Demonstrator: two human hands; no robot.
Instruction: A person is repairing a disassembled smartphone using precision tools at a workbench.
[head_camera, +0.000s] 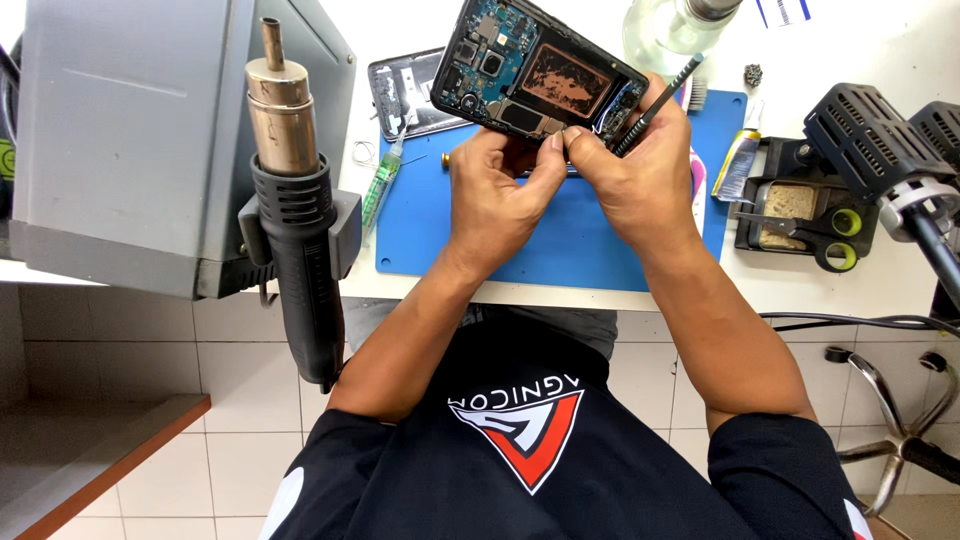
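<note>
Just above the blue work mat (560, 240), both hands hold an opened smartphone (540, 72) tilted up off the bench, its back cover off so the blue circuit board, camera modules and a coppery patch in the middle show. The left hand (497, 195) pinches the phone's lower edge between thumb and fingers, clenched on it from below. The right hand (640, 170) grips the same lower edge at its corner and also clasps a thin black spudger (660, 100), whose ridged tip points up and away from the mat, past the phone's right side.

On the mat, behind the phone, lies a separate black phone frame (400, 92), and at the mat's left edge a green syringe-style tube (382, 182). Left of the mat, a hot-air gun (290, 190) with a brass nozzle hangs in a holder on a grey station box (120, 140). Right of the mat sits a black tray with a sponge (785, 215) and scissors with yellow-green handles (835, 240). A clear bottle (670, 30) stands beyond the mat's far edge.
</note>
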